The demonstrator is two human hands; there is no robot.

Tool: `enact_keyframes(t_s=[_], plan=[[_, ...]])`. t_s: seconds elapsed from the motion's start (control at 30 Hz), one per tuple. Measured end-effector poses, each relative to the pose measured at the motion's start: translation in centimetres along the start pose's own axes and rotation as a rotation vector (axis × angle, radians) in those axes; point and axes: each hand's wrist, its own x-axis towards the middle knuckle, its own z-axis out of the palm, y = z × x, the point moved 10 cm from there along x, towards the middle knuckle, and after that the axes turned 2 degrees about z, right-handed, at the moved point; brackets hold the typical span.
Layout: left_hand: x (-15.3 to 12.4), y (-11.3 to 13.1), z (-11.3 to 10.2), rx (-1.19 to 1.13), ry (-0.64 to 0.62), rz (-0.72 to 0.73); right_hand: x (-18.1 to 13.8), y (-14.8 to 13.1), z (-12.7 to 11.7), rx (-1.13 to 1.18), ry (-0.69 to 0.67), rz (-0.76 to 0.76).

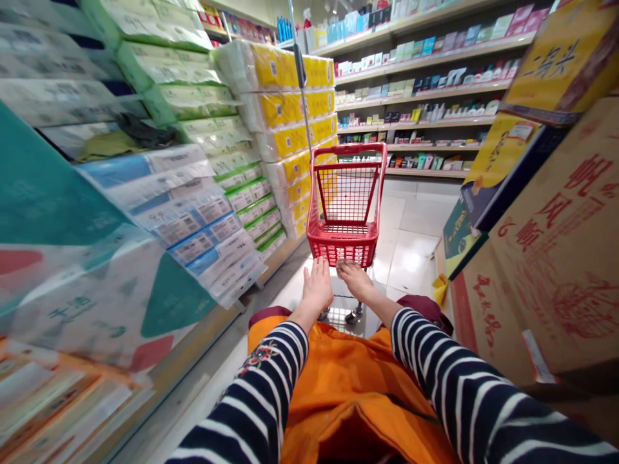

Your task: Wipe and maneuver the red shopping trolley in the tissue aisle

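A red plastic shopping cart [345, 240] with a mesh basket stands on the tiled floor just in front of me. My left hand [318, 285] is open, its fingers stretched forward at the lower near edge of the basket. Beside it, my right hand [356, 280] is also open, fingers extended and palm down, overlapping the basket's lower edge in view. Whether the fingertips touch the cart, I cannot tell. Neither hand shows anything held. Below the hands, a black caster [354, 316] of the cart is visible.
Stacked tissue packs [285, 135] and wrapped paper bundles [207, 225] line the left side on a low platform. Cardboard boxes [556, 245] and yellow cartons [546, 71] crowd the right. Shelves of small boxes and bottles [425, 84] stand at the back, beyond white floor tiles [411, 248].
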Motion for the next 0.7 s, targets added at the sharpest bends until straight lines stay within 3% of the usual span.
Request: enact_keyframes(t_s=[0.27,0.4,0.57,0.7], plan=[[0.1,-3.8,-1.1,-0.022,0.031,-0.148,5.7,-3.4,-5.4,0.003,0.172,-0.206],[0.5,-5.1,-2.2,-0.007,0.065,-0.161,6.7,-4.4,-4.3,-0.027,0.140,-0.225],[0.6,-5.0,-2.0,0.004,0.074,-0.136,4.2,-3.9,-1.4,-0.060,0.069,-0.171],[0.9,-4.6,-1.7,0.006,0.080,-0.113,3.5,-3.9,-1.8,-0.052,0.083,-0.174]])
